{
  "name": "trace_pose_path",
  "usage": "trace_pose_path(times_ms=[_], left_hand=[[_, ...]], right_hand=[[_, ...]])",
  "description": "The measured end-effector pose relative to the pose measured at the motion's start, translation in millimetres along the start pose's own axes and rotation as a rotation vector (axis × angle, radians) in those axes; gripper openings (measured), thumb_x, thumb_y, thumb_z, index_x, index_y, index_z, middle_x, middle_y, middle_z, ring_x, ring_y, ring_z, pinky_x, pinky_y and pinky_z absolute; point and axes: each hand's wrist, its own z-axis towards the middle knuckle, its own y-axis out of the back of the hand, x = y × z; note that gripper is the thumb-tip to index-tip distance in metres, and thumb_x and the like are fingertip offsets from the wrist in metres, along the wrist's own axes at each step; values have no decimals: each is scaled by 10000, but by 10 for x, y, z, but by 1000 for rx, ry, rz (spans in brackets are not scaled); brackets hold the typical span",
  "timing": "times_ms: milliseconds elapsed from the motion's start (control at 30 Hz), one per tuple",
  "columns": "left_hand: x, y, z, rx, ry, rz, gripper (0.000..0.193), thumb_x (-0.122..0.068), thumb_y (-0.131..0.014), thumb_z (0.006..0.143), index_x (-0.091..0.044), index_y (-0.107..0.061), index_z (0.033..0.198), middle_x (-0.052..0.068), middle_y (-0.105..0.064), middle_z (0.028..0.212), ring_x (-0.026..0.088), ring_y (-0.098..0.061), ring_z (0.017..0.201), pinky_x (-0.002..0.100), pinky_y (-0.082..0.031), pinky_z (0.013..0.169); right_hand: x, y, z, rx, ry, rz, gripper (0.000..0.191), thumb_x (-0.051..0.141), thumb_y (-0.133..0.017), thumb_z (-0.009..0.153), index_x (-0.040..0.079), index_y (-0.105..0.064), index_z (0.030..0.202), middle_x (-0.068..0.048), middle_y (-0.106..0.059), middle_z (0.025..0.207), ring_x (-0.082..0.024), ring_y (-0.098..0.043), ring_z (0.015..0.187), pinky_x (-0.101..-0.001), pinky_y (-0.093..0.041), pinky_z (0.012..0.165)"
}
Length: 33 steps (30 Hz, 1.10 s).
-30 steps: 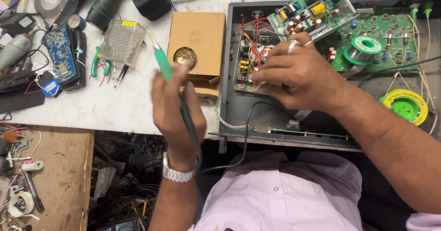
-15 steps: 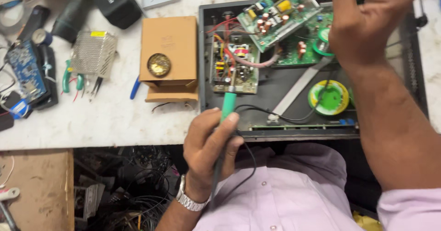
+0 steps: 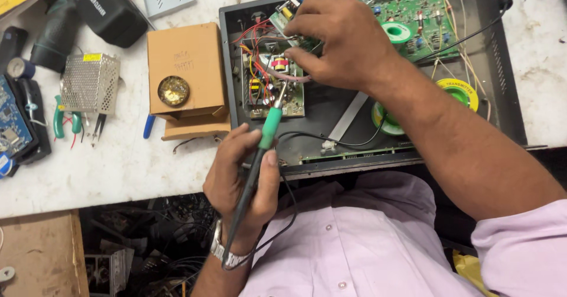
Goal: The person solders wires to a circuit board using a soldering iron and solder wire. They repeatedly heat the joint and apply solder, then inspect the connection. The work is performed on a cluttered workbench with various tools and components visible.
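Both hands busy: left hand (image 3: pixel 243 182) grips soldering iron (image 3: pixel 260 149); right hand (image 3: pixel 339 40) fingers pinch circuit board (image 3: pixel 274 84) wires.

Bright, even overhead light; soft faint shadows; sharp focus throughout; dim beneath bench; slight wide-angle edge distortion

The soldering iron (image 3: pixel 260 155) has a matt green plastic collar, a black plastic handle and a thin bare-metal tip, and the circuit board (image 3: pixel 273 84) under it is green laminate crowded with glossy plastic-sheathed wires. The open case (image 3: pixel 331 105) around it is black-painted sheet metal with a dull, smooth floor. Nearby lie a matt brown cardboard box (image 3: pixel 186 67), a perforated bare-metal cover (image 3: pixel 90 83), and the rough, stained white worktop (image 3: pixel 112 167).
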Motion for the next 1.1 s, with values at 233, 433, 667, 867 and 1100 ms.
trace_pose_path(times_ms=[233,433,667,867,1100], left_hand=[[5,-80,242,-14,11,-17,234,-2,-702,890,-2,-648,1118,133,-692,940,256,-753,920,403,-585,1058],[102,-136,357,17,60,-61,181,9,-708,955,2,-658,1129,130,-705,984,183,-708,844,297,-578,806],[168,-49,444,78,130,-106,204,-20,-707,1000,-5,-681,1202,83,-740,985,100,-714,772,220,-569,696],[291,14,534,123,134,-154,236,-43,-685,1012,1,-676,1244,76,-777,999,75,-758,802,207,-606,720],[409,-181,515,88,231,-233,259,-78,-688,1036,-4,-687,1284,55,-784,944,39,-717,734,187,-578,660]], right_hand=[[-97,-127,6,-54,-147,84,136,162,-837,940,71,-776,1020,-60,-708,840,-185,-695,707,-325,-518,617],[-87,-72,-24,112,-511,296,105,206,-736,969,102,-744,976,-2,-695,743,-103,-659,607,-260,-494,529],[-61,-202,-29,36,-172,-47,195,166,-770,1028,19,-750,902,-44,-717,791,-125,-662,648,-262,-495,546],[-48,-130,-33,136,-398,122,284,226,-721,1084,23,-712,886,-36,-624,643,-116,-572,513,-273,-394,447],[19,-96,23,163,-426,130,274,204,-715,1074,13,-701,878,-43,-600,627,-117,-533,504,-269,-346,443]])
